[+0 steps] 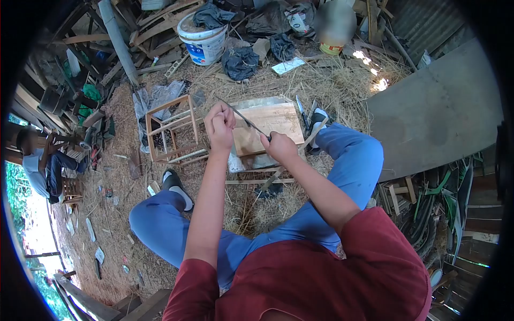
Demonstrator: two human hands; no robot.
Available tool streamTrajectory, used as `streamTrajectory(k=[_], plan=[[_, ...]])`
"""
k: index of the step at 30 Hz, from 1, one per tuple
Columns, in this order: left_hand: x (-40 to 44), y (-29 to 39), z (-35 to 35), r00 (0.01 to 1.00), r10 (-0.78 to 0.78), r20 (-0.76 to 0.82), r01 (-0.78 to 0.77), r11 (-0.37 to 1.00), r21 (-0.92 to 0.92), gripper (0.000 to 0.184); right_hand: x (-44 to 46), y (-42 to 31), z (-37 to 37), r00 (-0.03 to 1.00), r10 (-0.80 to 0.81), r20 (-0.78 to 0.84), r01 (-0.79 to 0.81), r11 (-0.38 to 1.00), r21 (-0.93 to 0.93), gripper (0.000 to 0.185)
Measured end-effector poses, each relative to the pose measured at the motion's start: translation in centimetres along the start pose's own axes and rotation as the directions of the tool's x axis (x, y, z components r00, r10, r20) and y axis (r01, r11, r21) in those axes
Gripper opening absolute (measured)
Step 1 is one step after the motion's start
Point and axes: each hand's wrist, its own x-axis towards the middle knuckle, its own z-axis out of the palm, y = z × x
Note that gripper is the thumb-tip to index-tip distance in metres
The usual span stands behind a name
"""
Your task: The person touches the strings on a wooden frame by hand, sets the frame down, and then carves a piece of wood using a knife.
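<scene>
My right hand (282, 148) is closed around the handle of a thin, dark-bladed knife (250, 123), which slants up and left toward my other hand. My left hand (219, 127) is a fist near the far part of the blade; whatever its curled fingers hold is hidden. Below both hands lies a pale wooden board (276, 123) on a low support between my legs. Just right of the board rests a second blade-like tool (301, 111), beside my shoe. A small open wooden frame (190, 115) stands left of my left hand.
A white bucket (202, 45) and black plastic bags (240, 62) sit beyond the board. Straw and scraps cover the ground. A large grey sheet (436, 107) lies at right. Another person (40, 166) sits at far left. Piled timber (120, 43) fills the back left.
</scene>
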Motion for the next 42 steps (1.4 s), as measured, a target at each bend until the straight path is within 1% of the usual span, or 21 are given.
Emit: streamTrajectory(k=[4, 6, 9, 11, 12, 13, 15, 16, 18, 19, 21, 22, 23, 25, 27, 29, 33, 35, 37, 39, 42], plan=[[1.6, -0.4, 1.3, 1.000, -0.016, 0.014, 0.016, 1.000, 0.006, 0.017, 0.8, 0.5, -0.8, 0.999, 0.021, 0.031, -0.020, 0.999, -0.031, 0.060], [2.4, -0.7, 1.8, 0.999, -0.051, 0.001, 0.051, 0.995, 0.083, 0.018, 1.0, 0.4, -1.3, 0.999, 0.031, 0.029, -0.030, 0.999, -0.043, 0.061], [3.9, -0.8, 2.4, 0.999, -0.047, -0.009, 0.048, 0.993, 0.105, 0.019, 1.6, 0.8, -2.2, 0.998, 0.050, 0.049, -0.048, 0.998, -0.046, 0.062], [4.6, -0.8, 3.4, 0.998, -0.056, 0.024, 0.052, 0.988, 0.146, 0.020, 2.2, 1.9, -2.6, 0.988, 0.045, 0.148, -0.017, 0.983, -0.185, 0.062], [4.7, -0.6, 3.9, 0.996, -0.070, 0.051, 0.059, 0.980, 0.192, 0.020, 2.5, 3.1, -2.9, 0.970, 0.130, 0.205, -0.087, 0.975, -0.207, 0.061], [4.5, -0.6, 4.3, 0.995, -0.067, 0.068, 0.052, 0.978, 0.203, 0.020, 1.9, 3.8, -2.9, 0.972, 0.130, 0.195, -0.093, 0.977, -0.191, 0.061], [4.4, -0.9, 4.8, 0.999, -0.039, 0.021, 0.036, 0.993, 0.113, 0.020, 2.1, 4.4, -3.5, 0.978, 0.114, 0.172, -0.082, 0.980, -0.183, 0.066], [4.2, -1.0, 4.2, 0.999, -0.028, 0.047, 0.022, 0.992, 0.121, 0.019, 2.3, 4.3, -3.3, 0.979, 0.108, 0.175, -0.076, 0.981, -0.179, 0.066], [3.8, -0.9, 3.2, 0.997, -0.060, 0.043, 0.056, 0.994, 0.094, 0.019, 1.6, 4.1, -2.7, 0.965, 0.165, 0.202, -0.180, 0.982, 0.055, 0.071], [3.6, -0.7, 3.0, 0.996, -0.080, 0.041, 0.078, 0.995, 0.056, 0.018, 1.3, 3.7, -2.5, 0.963, 0.169, 0.212, -0.185, 0.981, 0.056, 0.071], [3.5, -0.5, 2.7, 0.997, -0.073, 0.038, 0.070, 0.996, 0.061, 0.018, 1.7, 1.9, -1.9, 0.942, 0.192, 0.274, -0.275, 0.910, 0.309, 0.075], [3.6, -0.5, 2.5, 0.997, -0.064, 0.041, 0.061, 0.996, 0.064, 0.017, 1.8, 1.0, -1.5, 0.951, 0.177, 0.254, -0.263, 0.896, 0.357, 0.075], [3.4, -0.5, 2.3, 0.997, -0.067, 0.034, 0.065, 0.995, 0.070, 0.017, 1.8, 0.3, -1.1, 0.949, 0.173, 0.263, -0.263, 0.896, 0.359, 0.075], [3.3, -0.5, 2.2, 0.999, -0.051, -0.003, 0.051, 0.998, 0.020, 0.017, 1.5, -1.5, -1.5, 0.964, 0.134, 0.230, -0.225, 0.873, 0.434, 0.075], [3.1, -0.5, 2.1, 0.999, -0.041, -0.009, 0.041, 0.999, 0.024, 0.017, 1.9, -1.5, -0.2, 0.949, 0.151, 0.276, -0.269, 0.845, 0.463, 0.075], [2.9, -0.7, 2.3, 0.999, -0.028, -0.015, 0.028, 0.999, 0.020, 0.017, 2.3, -1.0, 1.4, 0.966, 0.142, 0.217, -0.240, 0.811, 0.533, 0.071], [2.8, -0.9, 3.6, 0.999, -0.030, -0.021, 0.032, 0.996, 0.082, 0.015, 2.5, -0.2, 2.5, 0.947, 0.194, 0.257, -0.303, 0.805, 0.510, 0.067], [2.9, -1.5, 4.4, 0.999, -0.044, -0.023, 0.046, 0.994, 0.104, 0.015, 2.3, 0.5, 3.1, 0.991, 0.132, 0.008, -0.127, 0.934, 0.334, 0.062], [3.4, -2.3, 5.4, 0.997, 0.058, 0.055, -0.070, 0.961, 0.269, 0.020, 2.4, 0.6, 1.7, 0.987, 0.154, 0.041, -0.159, 0.940, 0.301, 0.062], [3.8, -2.7, 5.9, 0.997, 0.024, 0.074, -0.043, 0.963, 0.264, 0.020, 2.7, 0.8, 0.8, 0.981, 0.180, 0.071, -0.193, 0.944, 0.269, 0.062], [4.3, -3.0, 6.4, 0.993, 0.057, 0.104, -0.083, 0.959, 0.271, 0.019, 2.9, 1.2, 0.4, 0.988, 0.153, 0.037, -0.157, 0.963, 0.220, 0.061]])
